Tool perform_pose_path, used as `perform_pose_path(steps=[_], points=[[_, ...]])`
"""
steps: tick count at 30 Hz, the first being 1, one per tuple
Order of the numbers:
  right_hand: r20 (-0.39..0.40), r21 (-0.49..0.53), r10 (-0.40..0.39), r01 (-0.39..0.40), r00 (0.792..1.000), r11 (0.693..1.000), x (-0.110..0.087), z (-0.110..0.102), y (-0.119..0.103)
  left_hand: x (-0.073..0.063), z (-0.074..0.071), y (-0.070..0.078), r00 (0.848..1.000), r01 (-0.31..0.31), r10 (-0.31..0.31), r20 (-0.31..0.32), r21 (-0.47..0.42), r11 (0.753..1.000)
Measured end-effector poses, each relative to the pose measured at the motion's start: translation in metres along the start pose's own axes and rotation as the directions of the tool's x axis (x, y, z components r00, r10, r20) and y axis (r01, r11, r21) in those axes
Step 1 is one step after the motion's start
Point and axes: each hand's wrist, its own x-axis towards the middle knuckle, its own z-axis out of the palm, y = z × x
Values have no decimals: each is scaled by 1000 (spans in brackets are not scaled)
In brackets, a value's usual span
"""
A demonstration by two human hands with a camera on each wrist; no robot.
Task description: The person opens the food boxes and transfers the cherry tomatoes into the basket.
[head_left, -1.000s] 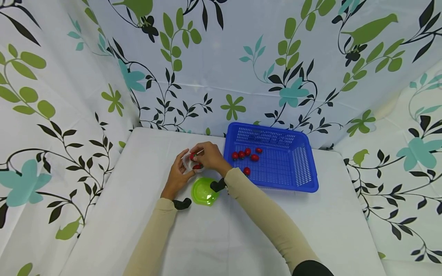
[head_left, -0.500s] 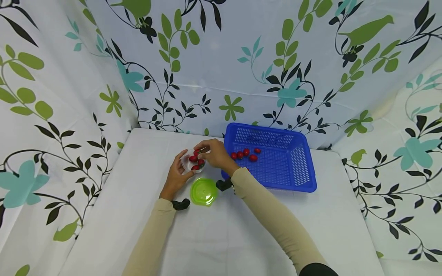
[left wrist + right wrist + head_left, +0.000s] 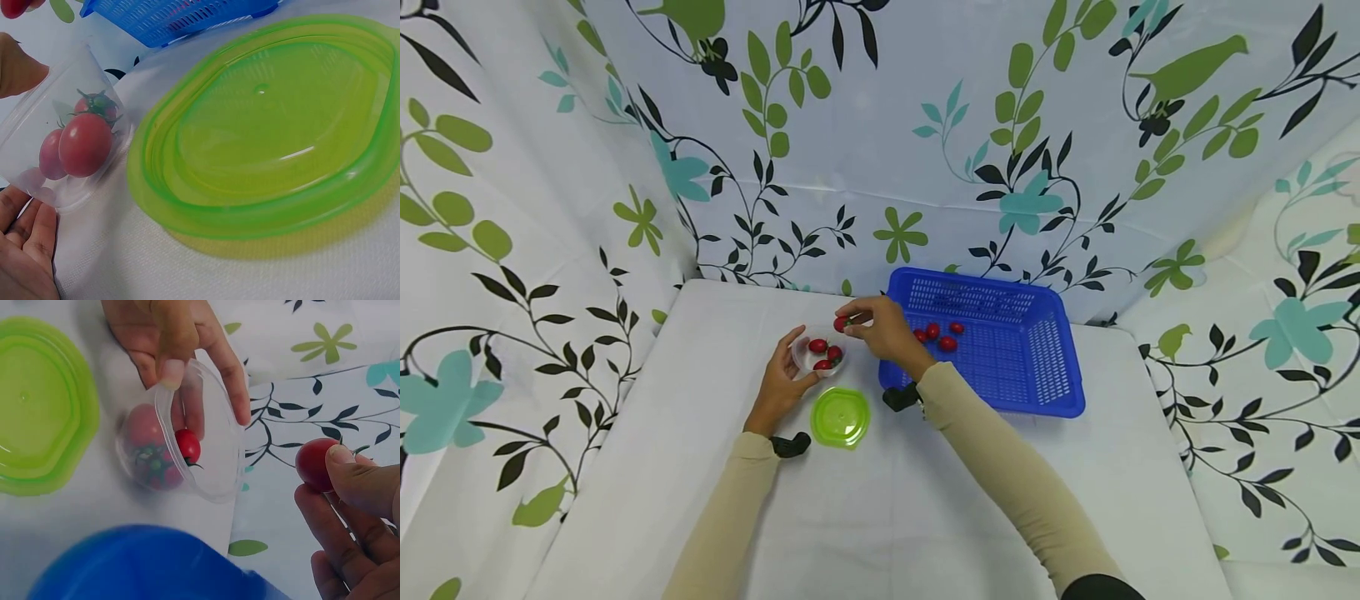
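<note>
My left hand steadies a small clear plastic container on the table, its thumb on the rim and its fingers round the far side. Inside lie several red cherry tomatoes with green stems. My right hand pinches another cherry tomato between thumb and fingertips, apart from the container, to its upper right. That tomato hangs in the air near the blue basket's left rim. A translucent green lid lies just in front of the container.
A blue plastic basket stands to the right, with several more cherry tomatoes in its left half; my right forearm crosses its front left corner. White cloth covers the table, and a leaf-patterned curtain hangs behind.
My right hand has drawn up and to the right, out of the container, carrying a cherry tomato. The left hand and the container have stayed nearly still.
</note>
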Motion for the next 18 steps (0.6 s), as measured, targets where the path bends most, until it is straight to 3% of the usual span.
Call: perform_pose_path(steps=[18], points=[[-133, 67, 16, -7, 991, 998, -14, -31, 24, -1, 1, 2, 1000, 2, -2, 2, 23, 1000]])
